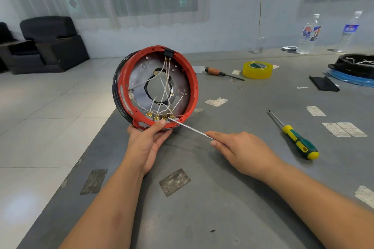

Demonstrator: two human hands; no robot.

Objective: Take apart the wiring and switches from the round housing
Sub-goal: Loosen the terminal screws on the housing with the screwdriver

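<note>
- Fingers of the left hand curl round the bottom edge of the round housing, thumb pressed on the red rim just beside the brass terminals, palm turned up underneath.
- Left forearm reaches up from the lower left, wrist bent back so that the housing stands on edge, tilted, open side facing the camera, at the near left corner of the grey table.
- Right hand lies knuckles up, its fingers closed on a thin metal shaft; forefinger stretched along it; the handle is hidden under the palm.
- Tip of the shaft touches the row of terminals at the bottom of the rim, right next to the left thumb.
- White wires run from these terminals across the middle hole to a black switch block at the top of the rim.
- Green and yellow screwdriver lies on the table to the right of the right hand, apart from it.
- Wooden-handled screwdriver and a roll of yellow tape lie further back, near each other.
- Two plastic bottles stand at the far right; their blue and white labels are too blurred to read.
- Second black round housing sits at the right edge on a blue ring.
- Scraps of white sticker on the table carry print too small to read.
</note>
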